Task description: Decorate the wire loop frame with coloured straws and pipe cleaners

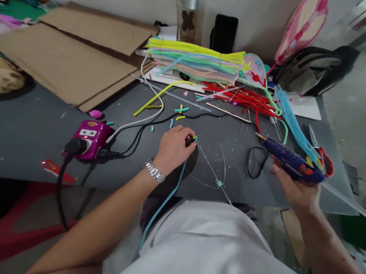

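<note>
My left hand is closed in a pinch on a light blue pipe cleaner, whose long end trails down over the table edge. A small yellow-and-blue bit shows at the fingertips, and thin wire loops run from there to a light blue knot. On the right, my right hand grips a dark blue glue gun. Its nozzle points left, above the tabletop, and a clear glue stick sticks out of its back. The palm hides part of the handle.
A purple power socket with a black plug stands at left; cords cross the table. Bundled pipe cleaners, red ones and blue ones lie behind. Red-handled scissors lie at right, cardboard at back left.
</note>
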Demonstrator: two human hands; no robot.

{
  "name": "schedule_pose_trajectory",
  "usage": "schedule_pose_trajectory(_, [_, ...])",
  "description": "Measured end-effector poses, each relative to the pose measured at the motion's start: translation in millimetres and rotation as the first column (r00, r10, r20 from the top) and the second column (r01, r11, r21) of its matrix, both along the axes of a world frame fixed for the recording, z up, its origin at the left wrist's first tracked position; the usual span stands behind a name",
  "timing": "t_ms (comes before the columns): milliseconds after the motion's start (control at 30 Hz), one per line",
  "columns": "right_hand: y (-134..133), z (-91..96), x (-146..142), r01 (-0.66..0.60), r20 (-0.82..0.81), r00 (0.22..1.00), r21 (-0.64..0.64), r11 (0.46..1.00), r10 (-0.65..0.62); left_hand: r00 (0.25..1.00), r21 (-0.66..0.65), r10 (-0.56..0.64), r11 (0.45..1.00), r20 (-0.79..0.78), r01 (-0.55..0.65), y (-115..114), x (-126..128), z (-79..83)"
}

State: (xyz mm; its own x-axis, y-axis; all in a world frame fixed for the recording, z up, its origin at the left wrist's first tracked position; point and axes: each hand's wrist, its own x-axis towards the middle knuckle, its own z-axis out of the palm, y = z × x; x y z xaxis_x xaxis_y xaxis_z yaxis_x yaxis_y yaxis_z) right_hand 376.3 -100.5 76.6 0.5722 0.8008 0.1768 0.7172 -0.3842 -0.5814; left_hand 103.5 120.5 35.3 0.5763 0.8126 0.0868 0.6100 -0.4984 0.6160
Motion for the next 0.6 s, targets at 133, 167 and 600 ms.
schedule_pose_trajectory(133, [40.0, 11.9, -34.0, -0.247, -0.319, 0.923, -0.064, 0.967, 0.215, 0.999, -0.025, 0.023, 0.999, -0.042, -0.024, 0.8, 3.1, 3.6])
schedule_pose_trajectory(167, [50.0, 13.3, -41.9, -0.302, -0.319, 0.909, -0.06, 0.951, 0.269, 0.998, -0.044, 0.027, 0.999, -0.05, -0.029, 1.1, 3.6, 4.9])
schedule_pose_trajectory(600, [85.1, -30.3, -98.3, -0.163, -0.503, 0.845, 0.077, 0.984, 0.18, 0.999, -0.072, 0.034, 0.997, -0.038, -0.036, 2.6, 4.1, 5.8])
